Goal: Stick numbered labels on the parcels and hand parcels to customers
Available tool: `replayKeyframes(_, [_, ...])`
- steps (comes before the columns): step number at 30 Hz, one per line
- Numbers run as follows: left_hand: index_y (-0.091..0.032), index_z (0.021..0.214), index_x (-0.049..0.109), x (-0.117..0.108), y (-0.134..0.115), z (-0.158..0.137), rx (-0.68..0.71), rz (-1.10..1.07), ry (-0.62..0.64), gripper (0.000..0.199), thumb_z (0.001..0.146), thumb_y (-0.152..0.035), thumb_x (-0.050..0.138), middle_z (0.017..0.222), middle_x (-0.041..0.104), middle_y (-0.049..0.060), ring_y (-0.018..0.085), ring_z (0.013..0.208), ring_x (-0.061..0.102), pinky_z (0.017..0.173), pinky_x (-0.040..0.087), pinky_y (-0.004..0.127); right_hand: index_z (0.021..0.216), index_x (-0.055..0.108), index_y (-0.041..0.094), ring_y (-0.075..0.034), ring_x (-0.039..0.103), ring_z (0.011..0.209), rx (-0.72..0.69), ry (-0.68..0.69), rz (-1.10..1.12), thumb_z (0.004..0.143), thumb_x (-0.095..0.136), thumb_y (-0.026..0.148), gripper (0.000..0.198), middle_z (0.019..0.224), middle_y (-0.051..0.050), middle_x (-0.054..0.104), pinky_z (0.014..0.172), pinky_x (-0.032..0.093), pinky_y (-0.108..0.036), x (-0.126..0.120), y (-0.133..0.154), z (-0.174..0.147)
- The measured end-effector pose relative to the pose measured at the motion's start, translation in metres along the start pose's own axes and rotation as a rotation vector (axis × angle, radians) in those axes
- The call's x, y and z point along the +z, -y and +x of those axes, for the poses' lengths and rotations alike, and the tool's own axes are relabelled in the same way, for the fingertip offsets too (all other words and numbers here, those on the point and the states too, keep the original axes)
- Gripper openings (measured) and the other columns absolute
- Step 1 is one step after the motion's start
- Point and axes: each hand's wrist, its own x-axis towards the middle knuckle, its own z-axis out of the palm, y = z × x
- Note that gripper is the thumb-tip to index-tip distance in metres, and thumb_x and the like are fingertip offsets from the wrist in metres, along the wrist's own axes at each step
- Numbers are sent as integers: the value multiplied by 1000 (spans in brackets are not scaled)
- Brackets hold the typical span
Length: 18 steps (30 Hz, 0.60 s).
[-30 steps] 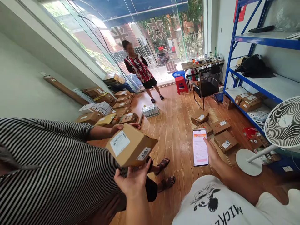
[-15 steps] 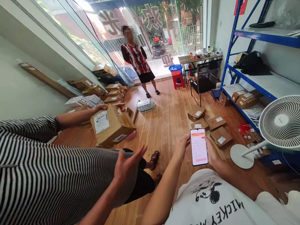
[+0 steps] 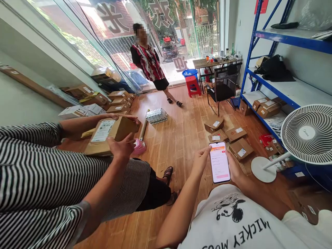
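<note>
In front of my white T-shirt, both my hands hold a lit smartphone (image 3: 220, 164) upright. My left hand (image 3: 201, 159) closes on its left edge, the thumb near the top of the screen. Along the right edge my right hand (image 3: 234, 166) grips it, its fingers partly hidden behind the phone. The screen shows an orange band above a pale page with a pink bar; its text is too small to read. To my left, a person in a striped top (image 3: 124, 186) holds a labelled cardboard box (image 3: 106, 138) in both hands.
Several parcels (image 3: 241, 149) lie on the wooden floor beyond the phone. A white fan (image 3: 308, 133) stands at right, before blue shelving (image 3: 277, 90). Another person (image 3: 149, 64) stands by the window. More boxes (image 3: 118, 100) line the left wall; a bubble-wrapped package (image 3: 157, 116) lies mid-floor.
The person beside me has tilted the box and brought a second hand onto it. The person by the window has shifted their feet. My left thumb has moved up to the phone's top edge.
</note>
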Motion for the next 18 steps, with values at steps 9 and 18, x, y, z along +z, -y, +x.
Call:
replayKeyframes(9, [-18,51,65,4,-2,-3,9,10,-67,41,61,-58,73,62,69,4,22,65,61,75,46,34,90,70,24,-29,69,103,-33,14,-9,70,73,59,40,97,-4,78,89,53,-39,4,6,-8])
replayKeyframes(18, [-19,57,67,3,11,-7,97,-26,-180,27,65,-44,60,60,65,2,21,70,59,73,46,32,87,70,25,-28,69,96,-2,5,-38,63,78,61,45,93,-3,77,84,53,-38,5,5,-10])
